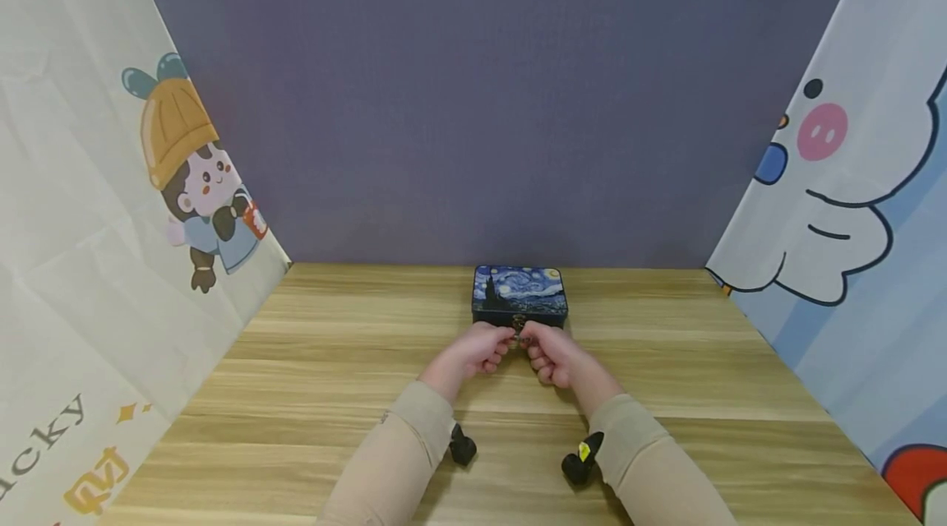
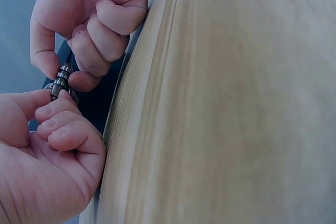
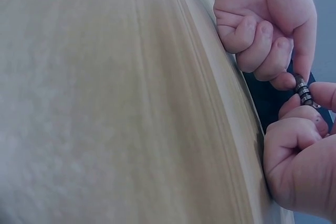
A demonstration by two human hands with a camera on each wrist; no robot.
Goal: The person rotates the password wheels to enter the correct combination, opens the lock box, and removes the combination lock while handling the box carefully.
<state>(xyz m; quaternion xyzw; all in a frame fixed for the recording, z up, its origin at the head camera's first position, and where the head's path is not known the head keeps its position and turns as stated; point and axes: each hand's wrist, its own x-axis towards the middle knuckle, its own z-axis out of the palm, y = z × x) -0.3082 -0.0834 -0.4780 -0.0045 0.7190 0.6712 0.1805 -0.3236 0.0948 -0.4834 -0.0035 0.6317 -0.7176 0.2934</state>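
A small box (image 1: 519, 289) with a swirling blue night-sky picture on its lid stands closed at the back of the table. On its front face is a bronze-coloured latch (image 1: 519, 320). A small dark combination padlock (image 2: 62, 80) with ridged number dials is at the latch, between the hands. My left hand (image 1: 484, 348) pinches one end of it between thumb and forefinger. From the other side my right hand (image 1: 556, 355) pinches its opposite end. The remaining fingers of both hands are curled in. Fingers partly hide the padlock, so its shackle cannot be made out.
The box stands on a wood-grain table (image 1: 355, 320), near a dark grey-purple back panel (image 1: 488, 99). Printed cartoon sheets hang at the left (image 1: 74, 181) and right (image 1: 851, 238). A black wrist device (image 1: 462, 445) sits by the left cuff, another (image 1: 580, 464) by the right.
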